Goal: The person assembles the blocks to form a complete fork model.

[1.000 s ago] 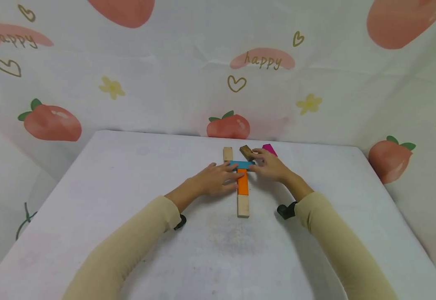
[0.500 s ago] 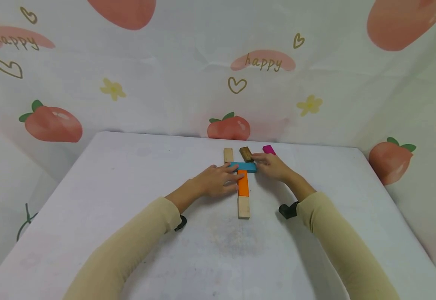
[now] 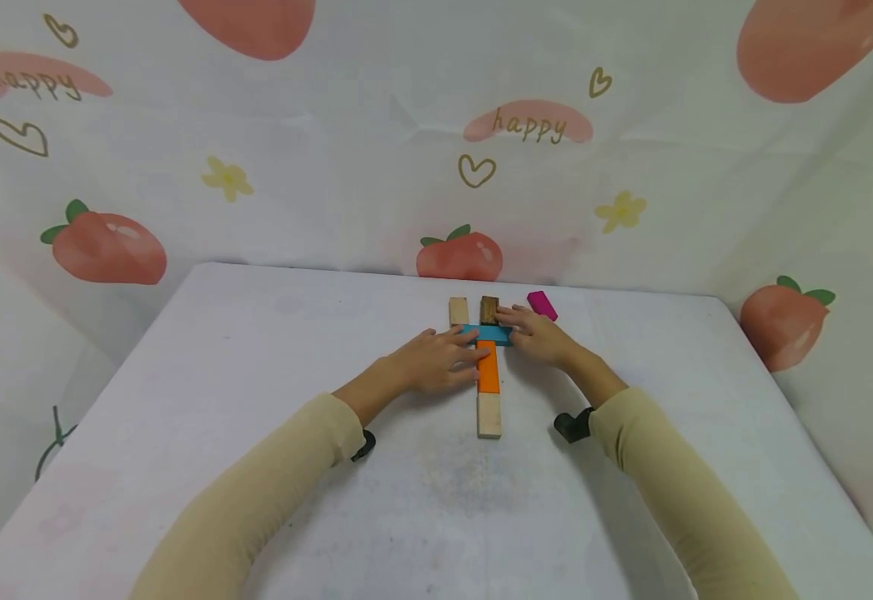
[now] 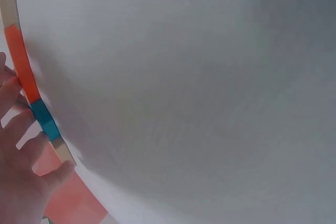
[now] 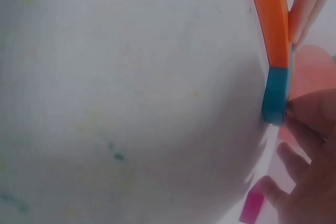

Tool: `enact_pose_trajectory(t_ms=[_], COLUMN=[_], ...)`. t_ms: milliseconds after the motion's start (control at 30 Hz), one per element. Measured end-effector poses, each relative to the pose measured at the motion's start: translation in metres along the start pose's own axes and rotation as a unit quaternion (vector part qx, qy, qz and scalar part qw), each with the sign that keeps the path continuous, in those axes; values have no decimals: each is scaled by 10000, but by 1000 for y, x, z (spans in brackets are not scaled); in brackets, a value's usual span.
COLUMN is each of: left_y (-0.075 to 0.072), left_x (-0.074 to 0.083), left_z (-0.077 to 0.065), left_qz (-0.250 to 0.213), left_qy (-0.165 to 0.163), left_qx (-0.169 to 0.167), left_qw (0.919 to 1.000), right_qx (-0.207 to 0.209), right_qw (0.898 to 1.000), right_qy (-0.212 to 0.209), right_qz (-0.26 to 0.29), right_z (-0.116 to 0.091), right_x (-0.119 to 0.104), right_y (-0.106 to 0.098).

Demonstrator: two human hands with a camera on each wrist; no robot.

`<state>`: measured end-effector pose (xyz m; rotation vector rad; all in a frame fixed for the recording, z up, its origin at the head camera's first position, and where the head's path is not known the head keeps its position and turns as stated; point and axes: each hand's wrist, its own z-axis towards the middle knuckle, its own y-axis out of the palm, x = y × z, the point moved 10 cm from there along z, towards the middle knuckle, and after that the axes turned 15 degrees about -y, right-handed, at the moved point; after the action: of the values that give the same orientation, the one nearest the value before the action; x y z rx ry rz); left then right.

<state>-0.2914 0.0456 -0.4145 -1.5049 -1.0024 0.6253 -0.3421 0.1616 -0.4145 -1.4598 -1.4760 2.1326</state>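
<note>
In the head view, my left hand rests its spread fingers over the left part of a blue wooden block and the edge of an orange block. The blue block lies crosswise against the orange one's far end, making a T. My right hand touches the right side of a dark brown block with its fingertips, thumb beside the blue block's right end. The brown block stands lengthwise just beyond the blue one. A pale wooden block lies parallel to it on the left.
Another pale block continues the row on the near side of the orange one. A magenta block lies askew behind my right hand. The white table meets a peach-patterned cloth backdrop at its far edge.
The brown block has turned from slanted to straight and shifted slightly left under my right fingertips. My left hand has stayed in place on the blocks.
</note>
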Motion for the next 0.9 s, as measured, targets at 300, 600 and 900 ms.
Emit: enact_pose_trajectory(t_ms=[300, 600, 900], left_y=[1, 0, 0], left_x=[1, 1, 1], left_z=[0, -1, -1], left_qz=[69, -12, -59], left_qy=[33, 73, 64], left_qx=[40, 41, 43], left_qw=[10000, 10000, 10000], right_qx=[-37, -156, -156], right_qw=[9995, 9958, 9965], right_qy=[-138, -436, -396], right_qz=[-284, -789, -722], right_z=[2, 6, 5], right_x=[-5, -13, -13], right_y=[1, 2, 4])
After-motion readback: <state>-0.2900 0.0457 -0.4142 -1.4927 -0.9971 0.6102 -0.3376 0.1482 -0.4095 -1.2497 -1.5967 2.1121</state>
